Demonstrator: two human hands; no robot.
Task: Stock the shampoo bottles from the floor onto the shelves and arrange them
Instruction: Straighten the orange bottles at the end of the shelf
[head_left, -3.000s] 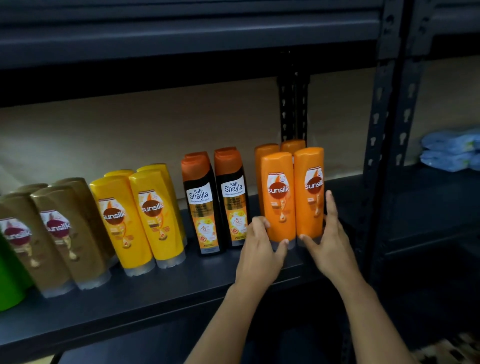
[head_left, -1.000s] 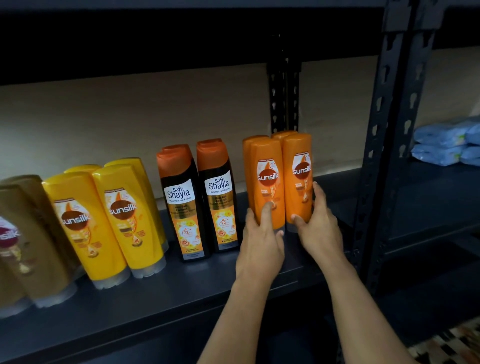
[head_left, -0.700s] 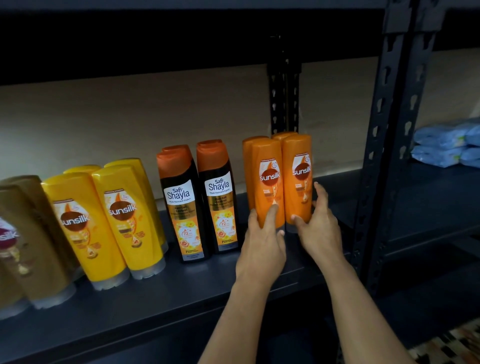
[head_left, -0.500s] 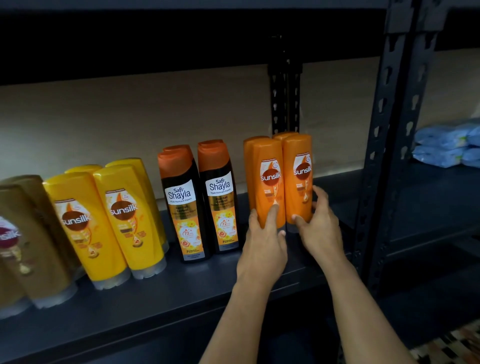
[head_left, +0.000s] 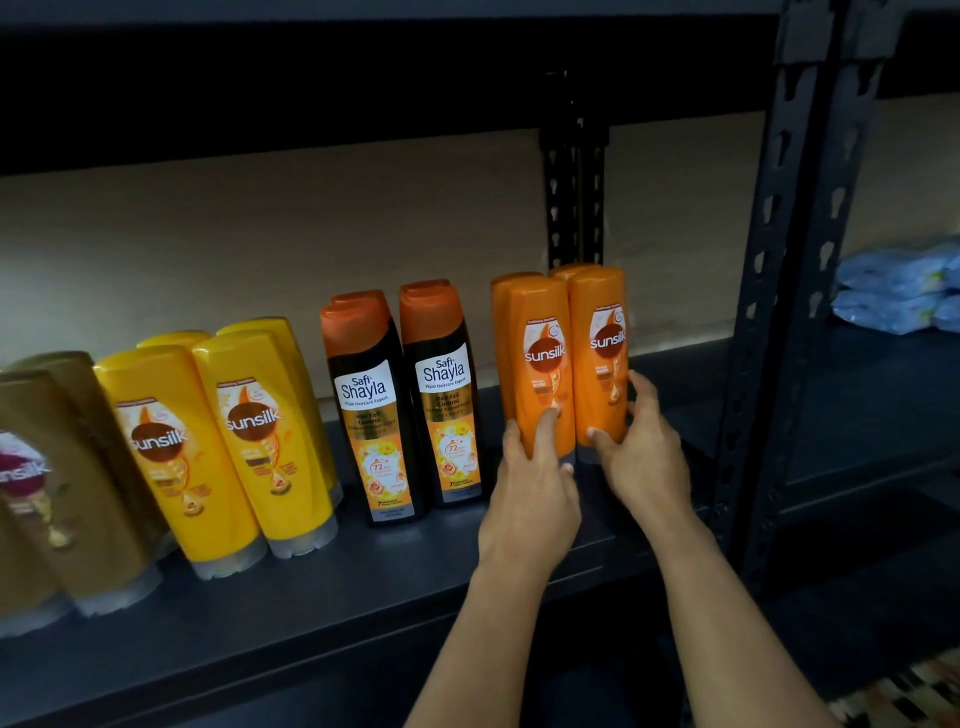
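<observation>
Two orange Sunsilk bottles stand upright side by side on the dark shelf (head_left: 363, 582), with two more orange bottles behind them. My left hand (head_left: 530, 488) holds the foot of the left orange bottle (head_left: 540, 364), thumb on its front. My right hand (head_left: 644, 457) grips the foot of the right orange bottle (head_left: 597, 353), thumb in front and fingers round its right side. Left of them stand two black Safi Shayla bottles (head_left: 405, 400), then yellow Sunsilk bottles (head_left: 223, 441), then brown ones (head_left: 57, 483).
A black perforated upright post (head_left: 779, 291) stands just right of my right hand. Beyond it, blue packs (head_left: 898, 291) lie on the neighbouring shelf. Another shelf board runs overhead. A patterned floor (head_left: 904, 696) shows at the bottom right.
Since three seconds ago both hands have closed in on the feet of the two front orange bottles, and these now stand closer together. Over the last second almost nothing moved.
</observation>
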